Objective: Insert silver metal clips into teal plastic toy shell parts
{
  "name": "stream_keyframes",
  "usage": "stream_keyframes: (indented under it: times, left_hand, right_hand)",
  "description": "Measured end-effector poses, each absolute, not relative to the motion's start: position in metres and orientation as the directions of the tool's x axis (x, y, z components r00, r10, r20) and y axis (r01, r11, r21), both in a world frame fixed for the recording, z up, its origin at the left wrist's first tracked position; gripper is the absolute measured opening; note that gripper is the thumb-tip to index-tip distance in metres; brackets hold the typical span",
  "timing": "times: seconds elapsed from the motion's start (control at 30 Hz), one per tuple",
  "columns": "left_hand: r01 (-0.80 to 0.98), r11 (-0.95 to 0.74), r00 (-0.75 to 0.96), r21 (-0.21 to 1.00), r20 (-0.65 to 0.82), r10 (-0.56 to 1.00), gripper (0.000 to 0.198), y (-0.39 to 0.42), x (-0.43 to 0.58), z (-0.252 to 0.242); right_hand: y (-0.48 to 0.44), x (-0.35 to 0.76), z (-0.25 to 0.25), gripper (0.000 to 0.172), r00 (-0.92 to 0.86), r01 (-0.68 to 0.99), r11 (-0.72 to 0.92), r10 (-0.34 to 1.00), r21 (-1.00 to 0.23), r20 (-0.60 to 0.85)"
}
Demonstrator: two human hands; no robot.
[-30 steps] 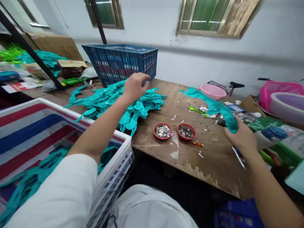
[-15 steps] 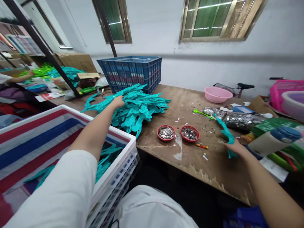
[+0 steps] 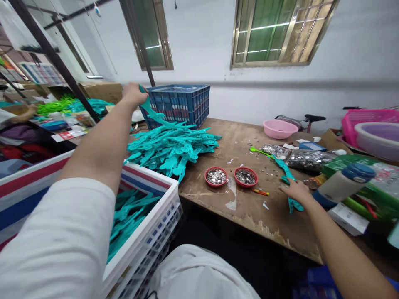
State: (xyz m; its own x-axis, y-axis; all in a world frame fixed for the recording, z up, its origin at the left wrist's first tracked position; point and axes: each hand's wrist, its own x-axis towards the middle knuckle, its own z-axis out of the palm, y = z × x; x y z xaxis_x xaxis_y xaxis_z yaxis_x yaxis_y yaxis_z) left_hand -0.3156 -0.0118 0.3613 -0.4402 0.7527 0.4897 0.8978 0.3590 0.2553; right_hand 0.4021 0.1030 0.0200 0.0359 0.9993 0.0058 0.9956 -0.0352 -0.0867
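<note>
My left hand (image 3: pixel 134 94) is raised at the back of the table, next to a blue plastic crate (image 3: pixel 179 106), gripping the end of a long teal moulded plastic strip (image 3: pixel 156 115). That strip trails down into a large heap of similar teal pieces (image 3: pixel 171 149). My right hand (image 3: pixel 297 192) is low over the wooden table, holding a second teal strip (image 3: pixel 288 176) that runs from beside a bag of silver sequins to below my fingers.
A white crate with a striped liner (image 3: pixel 156 187) holds teal pieces near my left arm. Two red dishes of sequins (image 3: pixel 215 176) stand mid-table. A pink basin (image 3: pixel 279 128), a water bottle (image 3: pixel 346 185) and a pink basket (image 3: pixel 368 124) are beyond. A co-worker's arm (image 3: pixel 25 112) shows far left.
My left hand has risen from the heap and moved left, drawing a teal strip up with it. My right hand has moved left and lower, nearer the table, with its strip.
</note>
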Motion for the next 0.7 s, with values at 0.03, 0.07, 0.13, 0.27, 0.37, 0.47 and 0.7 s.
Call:
stream_keyframes:
  times: [0.03,0.07,0.13,0.27,0.37,0.47,0.7]
  left_hand:
    - [0.917,0.333,-0.399,0.221,0.505,0.765,0.165,-0.020,-0.308,0.372]
    - [0.934,0.308,-0.356,0.180,0.525,0.773,0.168,-0.029,-0.297,0.379]
    - [0.962,0.262,-0.259,0.080,0.578,0.774,0.156,-0.051,-0.269,0.382]
    - [0.984,0.059,0.063,-0.170,0.636,0.769,0.060,-0.098,-0.197,0.322]
    - [0.794,-0.280,0.603,-0.539,0.640,0.476,0.039,-0.127,-0.160,0.243]
    - [0.590,-0.544,0.779,-0.597,0.599,0.186,0.057,-0.143,-0.149,0.170]
    - [0.488,-0.791,0.849,-0.369,0.409,0.333,0.086,-0.144,-0.173,0.090]
  right_hand:
    - [0.103,0.402,0.022,0.089,0.022,0.996,-0.023,1.000,-0.090,-0.005]
    - [0.103,0.401,0.024,0.085,0.011,0.995,-0.014,1.000,-0.097,-0.024]
    - [0.105,0.400,0.030,0.075,-0.036,0.990,0.030,0.999,-0.140,-0.037]
    - [0.100,0.396,0.052,0.075,-0.216,0.933,0.239,0.970,-0.269,0.113]
    - [0.078,0.389,0.076,0.112,-0.341,0.836,0.503,0.789,-0.218,0.511]
    - [0.043,0.370,0.098,0.144,-0.367,0.844,0.535,0.615,-0.028,0.699]
    - [0.012,0.325,0.119,0.075,-0.548,0.793,0.599,0.781,-0.111,0.299]
